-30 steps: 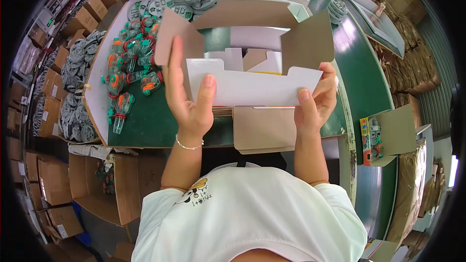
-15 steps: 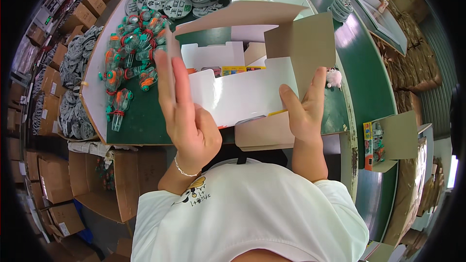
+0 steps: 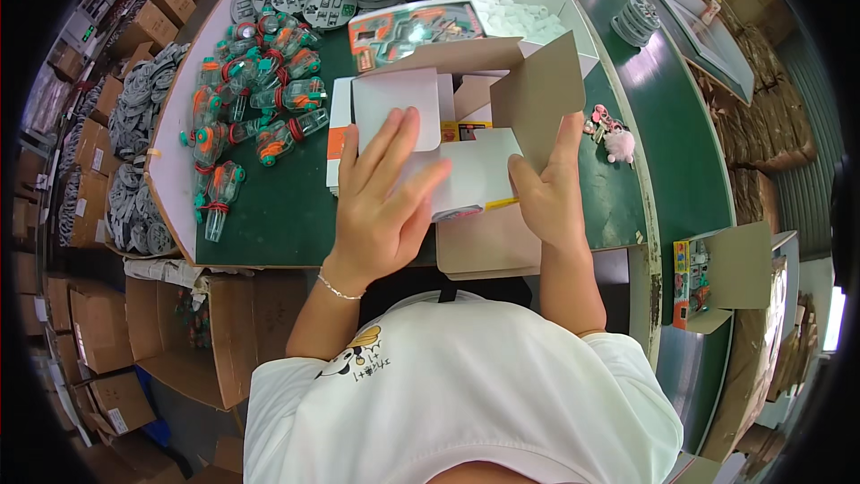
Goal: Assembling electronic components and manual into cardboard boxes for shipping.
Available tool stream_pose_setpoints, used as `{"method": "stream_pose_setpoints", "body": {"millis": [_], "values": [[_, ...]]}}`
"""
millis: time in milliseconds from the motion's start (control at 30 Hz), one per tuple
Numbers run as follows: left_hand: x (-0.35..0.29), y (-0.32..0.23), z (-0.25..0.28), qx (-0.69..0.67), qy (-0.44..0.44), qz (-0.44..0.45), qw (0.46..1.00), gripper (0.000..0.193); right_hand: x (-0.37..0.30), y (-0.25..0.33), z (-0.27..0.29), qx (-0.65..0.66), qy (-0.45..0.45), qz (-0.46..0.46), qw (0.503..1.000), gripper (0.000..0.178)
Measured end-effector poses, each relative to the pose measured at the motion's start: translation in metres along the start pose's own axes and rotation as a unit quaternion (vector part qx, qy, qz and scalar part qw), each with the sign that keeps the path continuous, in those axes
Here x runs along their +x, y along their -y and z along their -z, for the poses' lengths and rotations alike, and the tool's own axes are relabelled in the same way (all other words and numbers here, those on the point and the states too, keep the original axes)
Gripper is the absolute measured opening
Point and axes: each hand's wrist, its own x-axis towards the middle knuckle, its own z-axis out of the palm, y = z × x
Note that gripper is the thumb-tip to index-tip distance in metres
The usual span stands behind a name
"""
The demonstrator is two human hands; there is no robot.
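An open carton with brown cardboard flaps and white inner panels stands before me on the green table. My left hand lies flat against its white panels, fingers stretched and spread. At the carton's right corner my right hand has its thumb on the white front panel and its fingers up along the brown side flap. A small yellow printed piece shows inside; the rest of the inside is hidden. Behind the carton is an orange and teal printed panel, and I cannot tell whether it belongs to it.
Clear plastic bottles with orange and teal parts are heaped on the left. Round grey discs lie at the back, beside a white bin of white pieces. A pink fluffy trinket lies at right; another open box stands farther right.
My left hand has moved right from the carton's left side onto its white panels. The upper brown flap has come down, uncovering the printed panel and white bin. My right hand shifted slightly.
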Motion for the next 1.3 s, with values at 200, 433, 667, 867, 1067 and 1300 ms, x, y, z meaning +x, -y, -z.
{"method": "stream_pose_setpoints", "body": {"millis": [200,433,667,867,1067,1300], "values": [[0.012,-0.009,0.010,0.074,0.140,0.085,0.984,0.046,-0.001,-0.005,-0.002,-0.073,0.018,0.123,0.990,0.083],[0.018,0.035,0.030,-0.123,0.190,0.121,0.967,0.062,0.026,-0.017,0.020,-0.117,0.143,0.105,0.977,0.084],[0.052,0.066,0.026,-0.141,0.053,0.099,0.984,0.084,0.088,-0.012,0.040,-0.050,0.208,-0.019,0.977,0.057],[0.067,0.083,0.026,-0.218,0.170,0.069,0.959,0.091,0.112,-0.009,0.047,-0.082,0.307,0.117,0.941,0.029],[0.076,0.089,0.022,-0.130,0.269,0.041,0.954,0.077,0.108,-0.010,0.023,-0.234,0.265,0.232,0.906,0.019],[0.081,0.069,0.008,-0.057,0.261,0.011,0.964,0.080,0.096,-0.023,-0.009,-0.376,0.112,0.245,0.887,0.024]]}}
